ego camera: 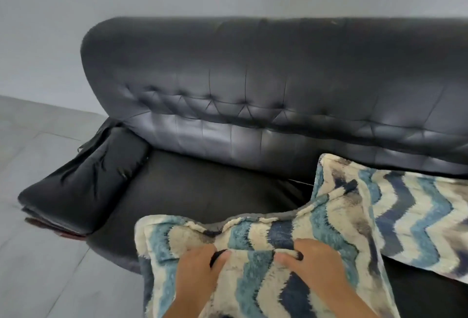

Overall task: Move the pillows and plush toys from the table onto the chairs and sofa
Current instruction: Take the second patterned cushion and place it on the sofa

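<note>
Both hands (255,264) pinch a plush chevron pillow (253,231) over the tufted leather sofa (253,85).

Black leather sofa (228,90); second chevron pillow (415,211) flat on seat.

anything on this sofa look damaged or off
Yes: the sofa shows wear at its left armrest, where the black leather looks cracked and torn, with a loose strip hanging off its back end. A small scuff marks the top of the backrest. The two chevron pillows look fine.
</note>
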Motion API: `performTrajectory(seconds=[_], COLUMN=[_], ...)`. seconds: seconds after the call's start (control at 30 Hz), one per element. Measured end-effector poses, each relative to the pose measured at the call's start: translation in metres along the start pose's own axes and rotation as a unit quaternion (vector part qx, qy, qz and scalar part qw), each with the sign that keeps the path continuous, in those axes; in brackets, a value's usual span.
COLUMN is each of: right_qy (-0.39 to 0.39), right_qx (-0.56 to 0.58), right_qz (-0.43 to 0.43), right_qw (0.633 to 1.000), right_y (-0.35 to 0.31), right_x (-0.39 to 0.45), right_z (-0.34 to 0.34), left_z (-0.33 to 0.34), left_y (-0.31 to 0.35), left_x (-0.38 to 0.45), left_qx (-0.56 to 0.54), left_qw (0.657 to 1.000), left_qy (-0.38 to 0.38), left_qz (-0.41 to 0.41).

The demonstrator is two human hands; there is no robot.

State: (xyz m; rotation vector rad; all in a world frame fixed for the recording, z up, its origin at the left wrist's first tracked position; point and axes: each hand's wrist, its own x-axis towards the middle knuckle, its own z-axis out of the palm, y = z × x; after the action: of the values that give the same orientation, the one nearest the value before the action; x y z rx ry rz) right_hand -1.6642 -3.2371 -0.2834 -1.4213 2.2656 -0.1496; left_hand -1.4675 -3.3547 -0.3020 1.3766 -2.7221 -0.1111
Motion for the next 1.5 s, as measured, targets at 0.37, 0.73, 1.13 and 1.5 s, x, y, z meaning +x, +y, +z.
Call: performTrajectory(seconds=[0.37,0.73,1.13,1.5], right_qy=[0.293,-0.036,0.199,0.292], right_qx=[0.028,0.011,0.279,0.330], right_qz=[0.067,0.199,0.423,0.472], right_qw=[0.953,0.979,0.839,0.764], right_y=[0.018,0.075,0.123,0.096], right_x=[0.189,0.245,0.304,0.300], right_z=[0.044,0.176,0.192,0.156], left_z=[0.096,0.239,0.265,0.261], left_y=[-0.034,-0.088,-0.092,-0.133], left_x=[0.234,0.249,0.304,0.327], left_qx=[-0.041,0.074,-0.328,-0.372], left_qw=[0.978,0.947,0.910,0.878], left_qy=[0.098,-0.306,-0.114,-0.023], left_qz=[0.178,0.068,-0.226,-0.299])
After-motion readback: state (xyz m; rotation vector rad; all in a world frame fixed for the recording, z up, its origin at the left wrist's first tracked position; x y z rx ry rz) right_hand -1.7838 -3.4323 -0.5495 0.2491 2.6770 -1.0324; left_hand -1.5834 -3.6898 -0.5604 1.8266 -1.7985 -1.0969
